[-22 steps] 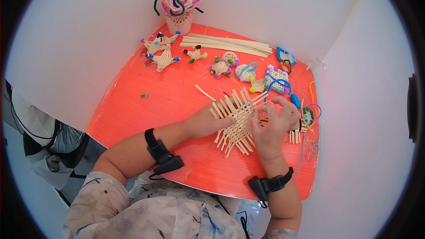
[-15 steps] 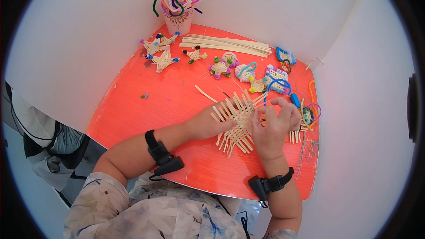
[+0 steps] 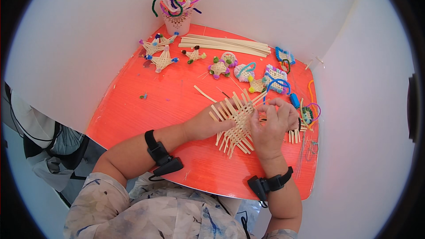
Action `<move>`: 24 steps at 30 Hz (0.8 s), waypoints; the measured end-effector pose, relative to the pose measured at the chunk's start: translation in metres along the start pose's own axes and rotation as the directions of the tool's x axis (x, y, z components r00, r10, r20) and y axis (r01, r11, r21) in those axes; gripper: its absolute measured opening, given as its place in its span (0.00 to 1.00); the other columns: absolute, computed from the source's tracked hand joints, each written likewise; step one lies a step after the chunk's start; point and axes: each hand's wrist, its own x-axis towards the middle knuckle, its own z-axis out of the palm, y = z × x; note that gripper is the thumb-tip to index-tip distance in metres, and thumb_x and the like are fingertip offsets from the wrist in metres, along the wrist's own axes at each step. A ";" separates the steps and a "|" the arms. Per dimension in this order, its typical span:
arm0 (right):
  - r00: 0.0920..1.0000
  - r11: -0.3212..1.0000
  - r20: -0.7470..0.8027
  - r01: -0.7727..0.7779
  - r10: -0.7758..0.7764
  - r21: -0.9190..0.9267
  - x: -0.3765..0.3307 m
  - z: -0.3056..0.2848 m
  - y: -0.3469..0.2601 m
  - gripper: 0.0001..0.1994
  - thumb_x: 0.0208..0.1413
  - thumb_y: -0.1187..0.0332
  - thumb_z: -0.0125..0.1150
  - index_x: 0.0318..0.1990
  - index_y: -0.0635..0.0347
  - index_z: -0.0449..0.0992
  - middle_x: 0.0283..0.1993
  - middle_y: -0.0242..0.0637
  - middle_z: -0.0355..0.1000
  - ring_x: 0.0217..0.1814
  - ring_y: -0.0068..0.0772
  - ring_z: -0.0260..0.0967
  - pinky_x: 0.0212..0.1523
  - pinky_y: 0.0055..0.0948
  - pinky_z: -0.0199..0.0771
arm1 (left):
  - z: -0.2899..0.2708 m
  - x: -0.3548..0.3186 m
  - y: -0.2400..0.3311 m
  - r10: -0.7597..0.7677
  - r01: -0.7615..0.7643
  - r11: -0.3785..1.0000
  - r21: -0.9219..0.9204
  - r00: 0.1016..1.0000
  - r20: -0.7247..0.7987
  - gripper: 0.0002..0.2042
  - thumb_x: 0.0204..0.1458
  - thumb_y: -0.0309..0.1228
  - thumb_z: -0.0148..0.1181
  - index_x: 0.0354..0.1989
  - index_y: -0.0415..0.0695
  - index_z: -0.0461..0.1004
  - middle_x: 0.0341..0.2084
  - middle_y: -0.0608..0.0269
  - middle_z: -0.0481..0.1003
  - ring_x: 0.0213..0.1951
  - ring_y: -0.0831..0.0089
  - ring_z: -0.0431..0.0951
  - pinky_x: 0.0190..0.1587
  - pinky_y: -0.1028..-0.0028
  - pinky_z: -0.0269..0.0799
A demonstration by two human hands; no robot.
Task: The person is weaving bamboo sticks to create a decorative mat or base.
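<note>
- Since the frame a moment back, almost nothing has shifted: both of my hands sit on the woven strip mat [image 3: 237,121] as they did, with only a slight reshuffle of the right fingertips.
- My left hand [image 3: 206,125] lies flat, fingers stretched out and pressing on the mat's left side; it pins the strips down rather than gripping any.
- My right hand [image 3: 271,126] is curled over the mat's right edge, fingertips pinched at the strip ends there; I cannot tell which single strip it has hold of.
- That mat lies on the red bench [image 3: 133,115], right of centre and near the front edge, its loose strip ends sticking out on every side.
- As I judge it, the middle is already interlaced into a lattice, while the edges are untrimmed and untied, so the piece looks partly done.
- Finished-looking pieces lie further back: small woven stars [image 3: 160,58] with coloured tips at the left, and little woven baskets [image 3: 274,79] with pipe-cleaner trim at the right.
- A bundle of spare strips [image 3: 226,44] lies along the back, and a cup of pipe cleaners [image 3: 177,17] stands in the far corner.
</note>
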 end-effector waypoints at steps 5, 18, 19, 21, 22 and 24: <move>1.000 1.000 0.022 0.003 -0.003 0.015 0.002 -0.001 0.001 0.11 0.36 0.72 0.69 0.28 0.47 0.72 0.44 0.28 0.65 0.50 0.40 0.57 0.45 0.43 0.47 | -0.003 0.001 -0.002 -0.038 0.039 0.999 0.023 0.999 -0.021 0.25 0.56 0.23 0.54 0.64 0.39 0.58 0.55 0.59 0.68 0.56 0.74 0.68 0.58 0.71 0.64; 0.997 0.993 -0.057 0.053 -0.059 -0.105 0.000 -0.003 0.001 0.11 0.37 0.68 0.71 0.28 0.47 0.73 0.41 0.29 0.63 0.49 0.39 0.56 0.45 0.42 0.46 | 0.003 0.000 -0.004 0.110 -0.109 0.991 0.076 0.994 -0.007 0.24 0.56 0.22 0.51 0.63 0.37 0.57 0.55 0.57 0.67 0.58 0.72 0.66 0.60 0.70 0.62; 0.997 0.993 -0.057 0.054 -0.060 -0.104 0.000 -0.004 0.001 0.11 0.37 0.68 0.71 0.28 0.47 0.73 0.41 0.29 0.63 0.49 0.39 0.56 0.45 0.42 0.46 | 0.003 0.000 -0.003 0.111 -0.110 0.991 0.076 0.994 -0.008 0.24 0.56 0.22 0.51 0.63 0.37 0.57 0.55 0.57 0.67 0.58 0.72 0.66 0.60 0.70 0.62; 0.997 0.995 -0.062 0.044 -0.050 -0.094 0.001 -0.005 0.000 0.12 0.37 0.68 0.71 0.29 0.48 0.73 0.42 0.30 0.63 0.50 0.40 0.56 0.45 0.43 0.47 | 0.002 0.000 -0.001 0.137 -0.138 0.986 0.092 0.990 0.022 0.24 0.57 0.22 0.51 0.63 0.37 0.57 0.56 0.57 0.67 0.58 0.71 0.66 0.60 0.70 0.62; 0.997 0.995 -0.063 0.044 -0.050 -0.094 0.000 -0.005 0.000 0.12 0.37 0.68 0.71 0.29 0.48 0.73 0.42 0.30 0.63 0.50 0.40 0.56 0.45 0.43 0.47 | 0.002 0.000 -0.001 0.137 -0.139 0.986 0.093 0.990 0.022 0.24 0.57 0.22 0.51 0.63 0.37 0.57 0.56 0.57 0.67 0.58 0.71 0.66 0.60 0.70 0.62; 0.997 0.994 -0.059 0.039 -0.045 -0.105 0.000 -0.004 0.001 0.12 0.38 0.67 0.71 0.29 0.49 0.73 0.42 0.31 0.63 0.50 0.40 0.57 0.45 0.43 0.47 | 0.002 -0.001 0.000 0.135 -0.135 0.981 0.136 0.991 0.013 0.24 0.57 0.23 0.51 0.63 0.37 0.57 0.56 0.56 0.67 0.58 0.71 0.66 0.60 0.70 0.62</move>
